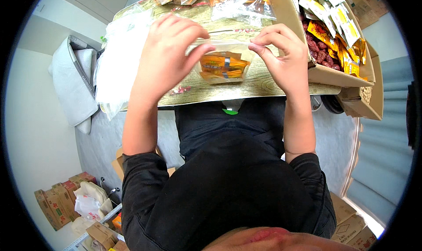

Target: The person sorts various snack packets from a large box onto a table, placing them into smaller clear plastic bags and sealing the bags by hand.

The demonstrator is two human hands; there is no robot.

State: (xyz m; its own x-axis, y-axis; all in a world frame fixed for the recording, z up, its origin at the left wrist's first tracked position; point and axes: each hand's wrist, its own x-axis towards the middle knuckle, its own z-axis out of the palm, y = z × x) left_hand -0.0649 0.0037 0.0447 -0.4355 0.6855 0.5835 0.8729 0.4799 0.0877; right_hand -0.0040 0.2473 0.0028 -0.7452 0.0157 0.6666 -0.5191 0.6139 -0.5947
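A clear plastic bag [241, 77] hangs between my hands over the near part of the table, with orange packets [222, 65] inside it. My left hand [173, 46] pinches the bag's top edge at its left end, thumb against fingers. At the right end of that same edge, the thumb and index finger of my right hand [283, 51] are closed on the plastic. The bag's mouth is stretched roughly straight between the two pinches. Left of my left hand lies a stack of flat clear bags [121, 60], partly covered by that hand and forearm.
Filled bags of orange packets [241, 2] lie along the table's far side. To the right, a cardboard box [323, 73] holds dried red dates [321, 53], white packets [332, 9] and orange packets. A grey cloth-like item [72, 77] stands beyond the table's left edge.
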